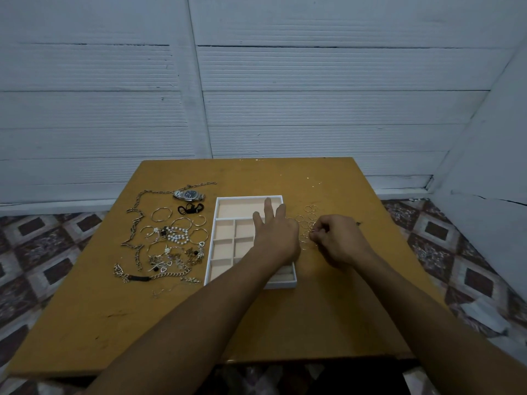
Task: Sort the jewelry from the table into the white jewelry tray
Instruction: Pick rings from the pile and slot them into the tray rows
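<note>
On the wooden table, a tangle of chains and bracelets and a wristwatch lie well left of both hands, beside the white jewelry tray. The left hand hovers over the tray's right half, fingers straight and spread. Just right of the tray lies a cluster of thin rings, where the right hand curls its fingertips to pinch one.

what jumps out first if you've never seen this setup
The left hand spreads open over the white jewelry tray, while the right hand pinches at thin gold rings right of it. Left of the tray sprawls a heap of chains, bangles and pearls, with a wristwatch at its far edge.
</note>
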A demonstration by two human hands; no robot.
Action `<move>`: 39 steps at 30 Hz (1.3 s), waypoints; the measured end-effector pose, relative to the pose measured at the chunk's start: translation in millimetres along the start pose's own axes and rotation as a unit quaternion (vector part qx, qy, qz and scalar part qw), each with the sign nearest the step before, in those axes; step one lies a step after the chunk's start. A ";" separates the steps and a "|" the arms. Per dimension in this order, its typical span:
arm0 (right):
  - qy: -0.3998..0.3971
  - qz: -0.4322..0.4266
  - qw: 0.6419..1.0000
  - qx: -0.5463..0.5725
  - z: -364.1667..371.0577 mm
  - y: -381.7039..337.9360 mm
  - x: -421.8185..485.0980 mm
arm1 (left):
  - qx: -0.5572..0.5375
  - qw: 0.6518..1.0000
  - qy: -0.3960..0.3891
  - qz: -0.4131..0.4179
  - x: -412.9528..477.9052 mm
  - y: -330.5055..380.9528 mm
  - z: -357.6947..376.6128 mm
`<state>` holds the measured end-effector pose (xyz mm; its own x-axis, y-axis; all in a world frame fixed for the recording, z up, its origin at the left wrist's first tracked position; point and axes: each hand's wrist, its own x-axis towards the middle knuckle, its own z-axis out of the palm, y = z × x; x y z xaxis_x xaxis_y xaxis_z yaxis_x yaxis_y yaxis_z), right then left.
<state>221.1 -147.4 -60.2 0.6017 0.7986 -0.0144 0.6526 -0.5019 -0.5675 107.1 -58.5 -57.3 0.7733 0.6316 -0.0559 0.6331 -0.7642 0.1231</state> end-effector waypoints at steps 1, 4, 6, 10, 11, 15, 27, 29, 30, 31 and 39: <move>0.004 0.001 1.000 0.005 -1.9 0.7 -0.3 | 0.003 1.000 -0.004 -0.005 0.3 1.1 -0.3; 0.009 -0.005 1.000 0.011 -5.3 2.4 -0.2 | 0.008 1.000 -0.011 -0.011 0.6 5.6 -1.4; 0.008 -0.006 1.000 0.014 -7.0 3.2 -1.5 | 0.007 1.000 -0.012 -0.009 0.7 8.3 -1.3; 0.001 -0.004 0.999 0.034 -10.2 4.3 -5.7 | 0.014 1.000 -0.006 -0.020 -0.3 8.4 -0.6; 0.000 -0.005 0.999 0.033 -11.2 4.3 -6.8 | 0.019 1.000 -0.004 -0.024 -0.3 8.1 -0.3; 0.001 -0.009 0.999 0.032 -13.7 3.1 -9.5 | 0.033 0.999 -0.005 -0.035 0.1 8.3 -0.3; -0.009 -0.008 1.000 0.028 -15.8 5.5 -11.5 | 0.001 0.998 -0.025 -0.055 4.7 12.0 -0.7; -0.009 -0.010 1.000 0.024 -15.6 6.4 -11.2 | -0.003 0.998 -0.024 -0.058 6.2 11.7 0.4; -0.010 -0.011 1.000 0.022 -15.6 6.4 -11.5 | -0.003 0.998 -0.024 -0.060 6.8 11.7 0.8; -0.012 -0.012 1.000 0.020 -15.5 6.3 -11.8 | -0.003 0.998 -0.025 -0.063 6.9 12.0 1.1; -0.008 -0.015 1.000 0.011 -16.5 5.0 -15.9 | -0.018 0.998 -0.018 -0.065 7.1 12.3 5.2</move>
<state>222.4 -168.0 -49.1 0.5746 0.8184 -0.0106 0.6592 -0.4705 -0.5866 120.6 -64.1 -61.3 0.6860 0.7195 -0.1083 0.7268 -0.6709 0.1473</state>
